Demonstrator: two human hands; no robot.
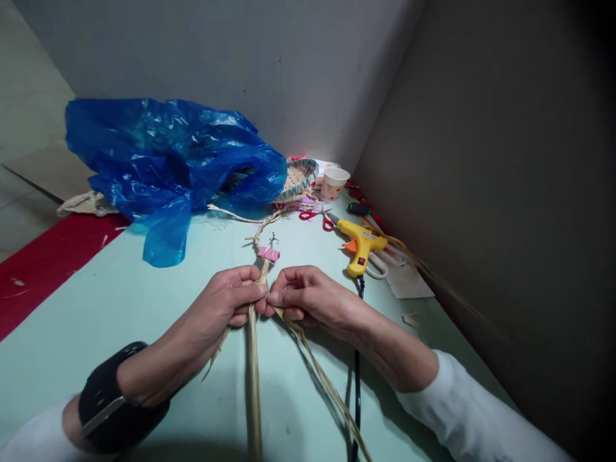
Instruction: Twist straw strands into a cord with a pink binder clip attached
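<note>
A braid of pale dried plant fibre (258, 233) runs up the middle of the table. A pink binder clip (269, 254) grips it just above my hands. My left hand (237, 296) pinches the braid and its strands below the clip, thumb on top. Close beside it, my right hand (299, 292) is closed on another strand (315, 366), which trails down to the lower right. A thicker strand (255, 378) hangs straight down between the hands toward the near edge. One short frayed end (215, 355) sticks out under my left hand. Fingers hide the exact crossing of the strands.
A blue plastic bag (178, 151) lies at the back left, with a woven basket (301, 176) and a paper cup (333, 184) beside it. Red scissors (317, 218) and a yellow glue gun (362, 244) lie to the right. The gun's black cord (357, 385) passes under my right forearm.
</note>
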